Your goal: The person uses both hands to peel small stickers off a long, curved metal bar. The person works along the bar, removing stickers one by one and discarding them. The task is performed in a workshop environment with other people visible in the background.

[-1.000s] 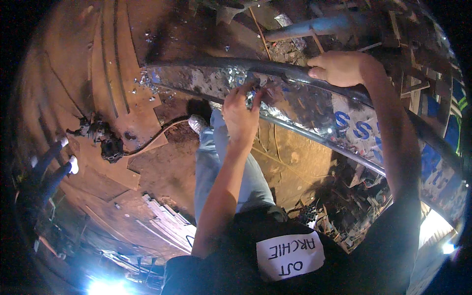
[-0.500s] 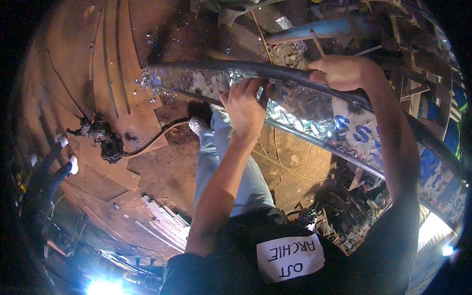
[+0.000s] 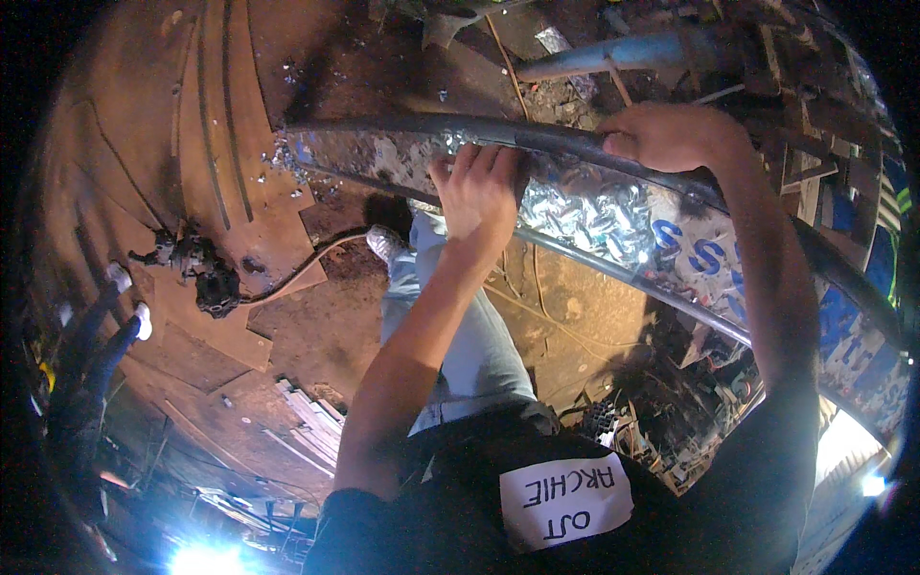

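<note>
A long, narrow trough-like piece (image 3: 685,249) runs from the far left to the right edge. It has a dark rounded rail (image 3: 561,144) on its far side, a thin metal near edge and faded blue lettering. Glinting silver patches (image 3: 599,216) cover its middle. My left hand (image 3: 481,196) rests over this piece, fingers bent with tips against the far rail. What lies under its fingers and thumb is hidden. Farther right, my right hand (image 3: 676,139) is closed over the dark rail, thumb on the near side.
Small shiny bits (image 3: 287,163) are scattered at the piece's left end. A dark machine (image 3: 206,268) with a hose lies on brown sheets. Another person's feet (image 3: 142,321) show at left. Scrap (image 3: 661,422) is heaped below the piece; a blue tube (image 3: 613,57) lies beyond.
My left hand has turned slightly and its forearm has swung left. The silver patches show brighter and wider. My right hand keeps its hold on the rail.
</note>
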Demonstrator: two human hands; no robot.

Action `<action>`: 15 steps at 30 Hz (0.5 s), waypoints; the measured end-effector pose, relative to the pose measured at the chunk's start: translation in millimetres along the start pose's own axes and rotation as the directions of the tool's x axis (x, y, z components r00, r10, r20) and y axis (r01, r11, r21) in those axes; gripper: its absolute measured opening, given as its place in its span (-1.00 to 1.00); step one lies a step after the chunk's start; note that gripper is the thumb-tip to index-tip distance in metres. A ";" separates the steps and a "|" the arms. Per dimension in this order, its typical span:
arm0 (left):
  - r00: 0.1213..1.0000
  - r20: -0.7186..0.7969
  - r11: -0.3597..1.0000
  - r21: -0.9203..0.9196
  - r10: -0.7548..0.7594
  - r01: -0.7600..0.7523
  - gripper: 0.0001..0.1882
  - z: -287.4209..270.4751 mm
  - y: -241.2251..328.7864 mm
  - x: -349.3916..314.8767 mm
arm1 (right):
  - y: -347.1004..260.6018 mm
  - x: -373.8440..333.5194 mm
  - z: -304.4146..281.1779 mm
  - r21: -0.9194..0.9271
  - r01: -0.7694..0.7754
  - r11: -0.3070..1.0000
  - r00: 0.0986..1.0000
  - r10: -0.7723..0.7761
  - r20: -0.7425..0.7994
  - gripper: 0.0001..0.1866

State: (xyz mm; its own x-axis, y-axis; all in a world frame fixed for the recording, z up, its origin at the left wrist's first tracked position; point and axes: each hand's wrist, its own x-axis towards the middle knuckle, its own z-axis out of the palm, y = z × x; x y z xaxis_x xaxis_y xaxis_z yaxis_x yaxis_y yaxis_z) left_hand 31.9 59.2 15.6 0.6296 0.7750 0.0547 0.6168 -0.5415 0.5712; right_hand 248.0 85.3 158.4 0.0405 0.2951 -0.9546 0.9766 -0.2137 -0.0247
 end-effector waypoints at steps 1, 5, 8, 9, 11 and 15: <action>0.999 -0.027 0.999 -0.017 0.030 -0.031 -0.78 0.3 -1.1 1.4 | 0.4 1.4 0.4 0.006 -0.010 1.000 1.000 0.010 0.015 -0.59; 0.992 -0.072 0.994 -0.024 0.108 -0.110 -0.86 1.3 -4.0 5.8 | 1.6 2.7 3.2 -0.033 0.019 0.999 1.000 -0.019 -0.022 -0.60; 0.993 -0.045 0.994 -0.026 0.107 -0.108 -0.86 0.4 -4.1 6.3 | 2.0 3.6 2.6 -0.054 0.010 0.998 1.000 -0.011 -0.010 -0.61; 0.994 -0.034 0.994 -0.031 0.101 -0.102 -0.85 0.2 -3.8 6.4 | 2.3 3.9 2.3 -0.051 0.013 0.999 1.000 -0.013 -0.002 -0.61; 0.997 -0.041 0.996 -0.060 0.059 -0.061 -0.85 -0.6 1.1 2.5 | 2.6 3.8 2.7 -0.043 0.010 0.999 1.000 -0.011 -0.002 -0.61; 0.995 0.077 0.995 -0.075 -0.058 0.064 -0.64 -1.9 4.5 -1.2 | 3.5 1.2 4.3 -0.016 0.029 0.999 0.999 -0.030 -0.041 -0.59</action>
State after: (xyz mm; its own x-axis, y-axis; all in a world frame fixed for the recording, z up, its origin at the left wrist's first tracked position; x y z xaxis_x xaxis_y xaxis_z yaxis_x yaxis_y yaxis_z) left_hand 33.0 56.5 19.6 0.6273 0.7776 -0.0419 0.6187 -0.4650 0.6332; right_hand 250.6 81.0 155.9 0.0200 0.3392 -0.9405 0.9807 -0.1897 -0.0476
